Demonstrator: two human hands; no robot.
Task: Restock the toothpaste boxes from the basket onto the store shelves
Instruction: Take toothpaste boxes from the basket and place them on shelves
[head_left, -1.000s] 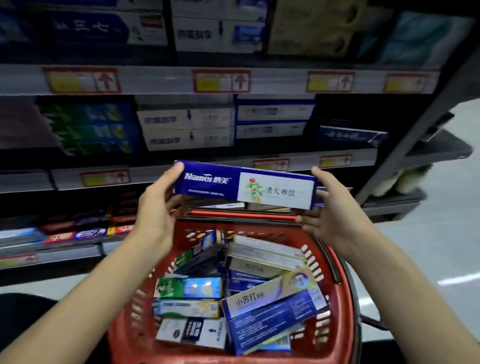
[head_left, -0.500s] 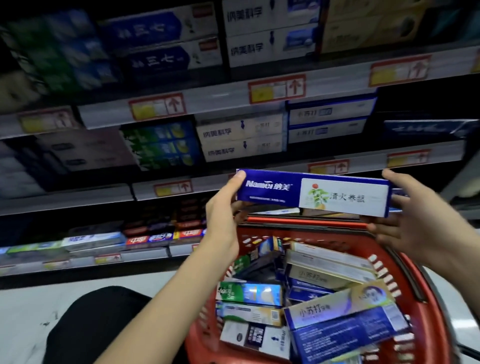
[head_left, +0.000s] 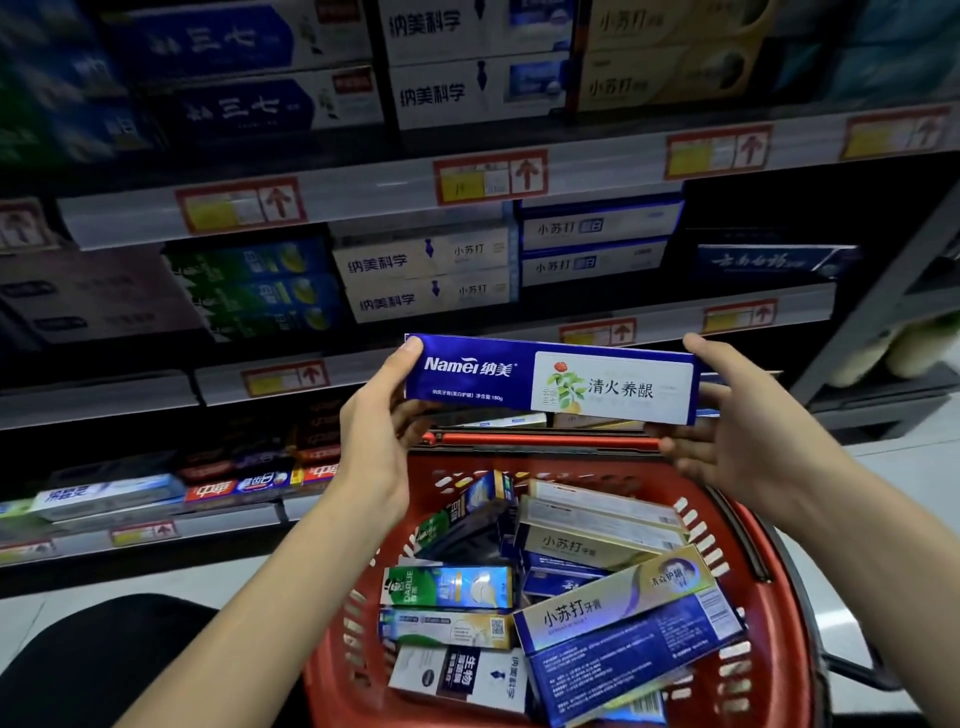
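I hold a long blue and white Namei toothpaste box (head_left: 550, 380) level above the red basket (head_left: 779, 613), in front of the shelves. My left hand (head_left: 382, 421) grips its left end, thumb on top and fingers underneath. My right hand (head_left: 737, 421) holds its right end the same way, thumb along the top edge. The basket below is filled with several toothpaste boxes (head_left: 571, 597) lying at mixed angles.
Shelves (head_left: 363, 192) with red and yellow price tags run across the view, stocked with toothpaste boxes (head_left: 431, 280) in rows. A dark gap lies on the middle shelf at the right, beside a dark blue box (head_left: 769, 262). White floor lies at lower right.
The view has swung a little to the left and up, so the shelves fill more of it. The box stays held between both hands above the basket.
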